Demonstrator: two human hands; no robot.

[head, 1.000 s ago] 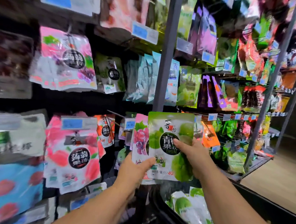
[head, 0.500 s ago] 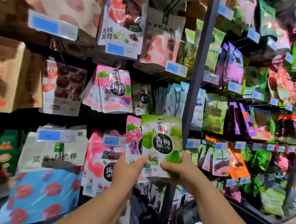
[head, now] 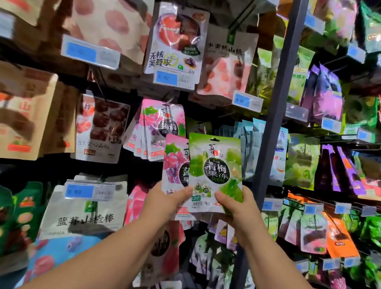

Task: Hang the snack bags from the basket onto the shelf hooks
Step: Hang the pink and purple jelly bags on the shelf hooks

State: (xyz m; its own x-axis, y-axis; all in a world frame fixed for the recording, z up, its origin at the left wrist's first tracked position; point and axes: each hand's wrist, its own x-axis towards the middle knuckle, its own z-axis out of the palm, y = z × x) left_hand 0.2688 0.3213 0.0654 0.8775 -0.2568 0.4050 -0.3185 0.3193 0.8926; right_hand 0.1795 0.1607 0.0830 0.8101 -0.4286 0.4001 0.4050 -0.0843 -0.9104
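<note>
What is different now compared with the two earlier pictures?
Both hands lifted the two bags up the shelf: the green bag and the pink bag behind it are now level with the hanging pink grape bags. The right hand slid from the green bag's side to its lower corner. The left hand still holds the pink bag's bottom; neither bag is on a hook.

Both arms show uncovered along their whole visible length, the left forearm (head: 109,256) from the bottom edge left of centre and the right forearm (head: 273,269) from the lower right, ending in the bare left hand (head: 165,202) and right hand (head: 240,207) just below mid-frame.
</note>
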